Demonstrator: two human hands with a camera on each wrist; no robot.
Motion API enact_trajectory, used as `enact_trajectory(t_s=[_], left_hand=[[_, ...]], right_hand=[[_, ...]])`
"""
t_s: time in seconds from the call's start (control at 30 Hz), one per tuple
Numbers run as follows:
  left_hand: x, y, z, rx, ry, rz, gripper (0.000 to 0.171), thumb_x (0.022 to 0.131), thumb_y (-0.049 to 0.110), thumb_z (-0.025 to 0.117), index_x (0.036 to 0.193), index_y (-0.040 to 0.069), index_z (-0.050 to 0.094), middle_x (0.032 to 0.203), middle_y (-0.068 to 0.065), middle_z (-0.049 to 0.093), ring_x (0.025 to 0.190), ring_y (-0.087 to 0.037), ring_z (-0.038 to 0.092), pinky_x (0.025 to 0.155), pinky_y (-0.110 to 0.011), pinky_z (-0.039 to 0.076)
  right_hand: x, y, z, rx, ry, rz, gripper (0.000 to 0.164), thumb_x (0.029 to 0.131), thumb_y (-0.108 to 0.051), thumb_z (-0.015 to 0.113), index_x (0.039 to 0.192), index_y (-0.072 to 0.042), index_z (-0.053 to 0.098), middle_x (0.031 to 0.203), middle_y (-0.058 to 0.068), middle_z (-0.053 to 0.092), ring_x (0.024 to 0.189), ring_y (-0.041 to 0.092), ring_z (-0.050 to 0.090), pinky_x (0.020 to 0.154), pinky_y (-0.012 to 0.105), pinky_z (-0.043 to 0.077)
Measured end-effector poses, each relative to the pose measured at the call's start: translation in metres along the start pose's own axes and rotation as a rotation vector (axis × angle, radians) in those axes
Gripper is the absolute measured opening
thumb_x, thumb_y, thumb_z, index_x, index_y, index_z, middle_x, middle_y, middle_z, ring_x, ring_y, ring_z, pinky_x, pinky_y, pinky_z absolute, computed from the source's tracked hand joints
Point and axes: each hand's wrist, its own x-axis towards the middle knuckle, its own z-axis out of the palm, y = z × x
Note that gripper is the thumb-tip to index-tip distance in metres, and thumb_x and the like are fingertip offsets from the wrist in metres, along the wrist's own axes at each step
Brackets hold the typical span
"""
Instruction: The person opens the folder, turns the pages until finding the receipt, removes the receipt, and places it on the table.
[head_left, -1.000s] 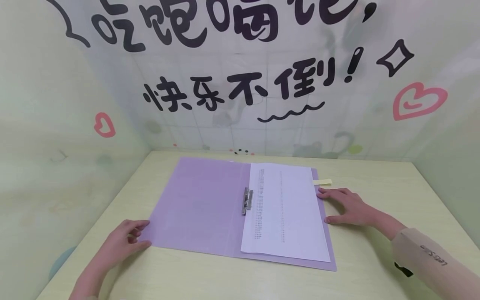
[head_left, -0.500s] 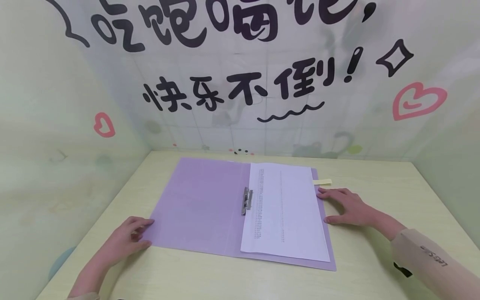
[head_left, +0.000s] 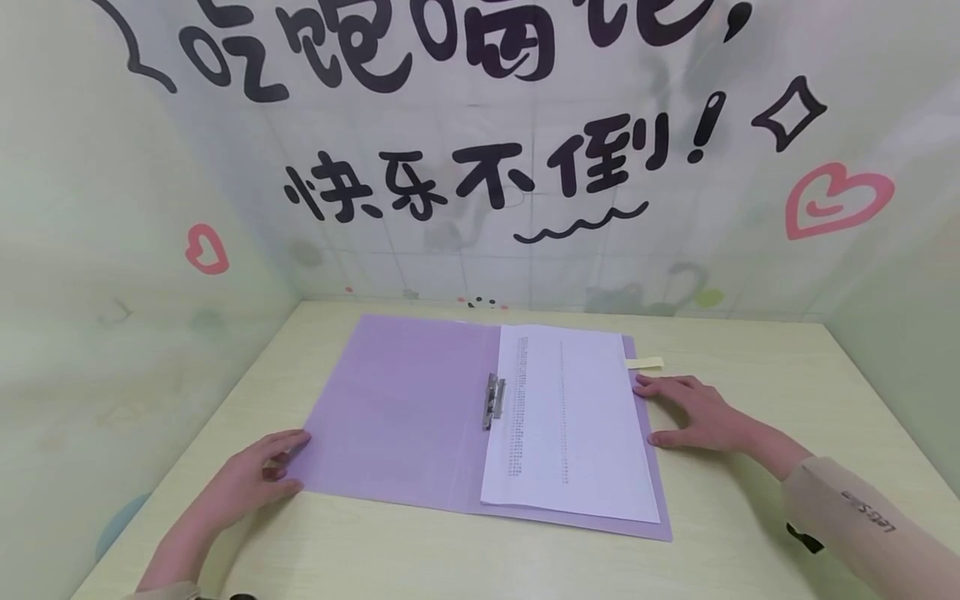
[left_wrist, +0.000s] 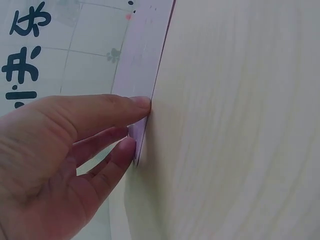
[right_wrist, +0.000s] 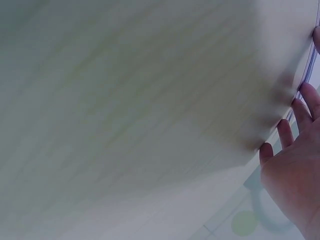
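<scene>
A purple folder (head_left: 401, 408) lies spread flat on the table. White printed sheets (head_left: 592, 425) rest on its right half, beside a metal clip (head_left: 492, 402) near the spine. At the folder's lower left corner is my left hand (head_left: 243, 479), with fingertips and thumb touching the edges. The left wrist view shows the thumb of that hand (left_wrist: 65, 145) against the folder edge (left_wrist: 142, 55). My right hand (head_left: 693, 412) touches the right edge with spread fingers. In the right wrist view, fingertips of the right hand (right_wrist: 295, 165) meet the table along that edge.
A pale yellow tab (head_left: 645, 363) sticks out past the folder's right edge. The light wooden table (head_left: 360, 550) is bordered by a printed wall covering (head_left: 450, 267) at the back and sides.
My left hand's fingers have shifted slightly right and up along the folder's left edge. The right hand, folder and sheets look the same.
</scene>
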Motion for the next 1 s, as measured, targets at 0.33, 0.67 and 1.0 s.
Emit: enact_trajectory(t_s=[0.33,0.67,1.0], left_hand=[[0.01,0.001,-0.008,-0.052,-0.087,-0.016,0.075,0.076,0.01,0.082,0.138,-0.012,0.047,0.138,-0.03,0.043,0.105,-0.035,0.061,0.077,-0.023,0.057],[0.012,0.002,-0.008,-0.053,-0.101,-0.021,0.077,0.076,0.012,0.083,0.139,-0.012,0.046,0.135,-0.03,0.043,0.101,-0.031,0.061,0.073,-0.021,0.054],[0.01,-0.006,-0.007,-0.047,-0.081,0.024,0.073,0.078,0.013,0.082,0.138,-0.009,0.048,0.133,-0.026,0.045,0.1,-0.024,0.056,0.074,-0.02,0.052]], right_hand=[[0.0,0.001,0.0,0.011,0.0,0.001,0.07,0.082,-0.044,0.077,0.14,-0.012,0.053,0.153,0.015,0.045,0.131,0.044,0.04,0.099,0.069,0.033],[0.001,0.0,-0.002,-0.005,-0.009,0.01,0.071,0.081,-0.046,0.077,0.139,-0.012,0.054,0.152,0.014,0.047,0.13,0.045,0.042,0.098,0.069,0.034],[0.004,-0.003,-0.004,-0.009,-0.011,0.02,0.072,0.08,-0.046,0.078,0.138,-0.011,0.055,0.15,0.014,0.049,0.129,0.045,0.042,0.097,0.069,0.035]])
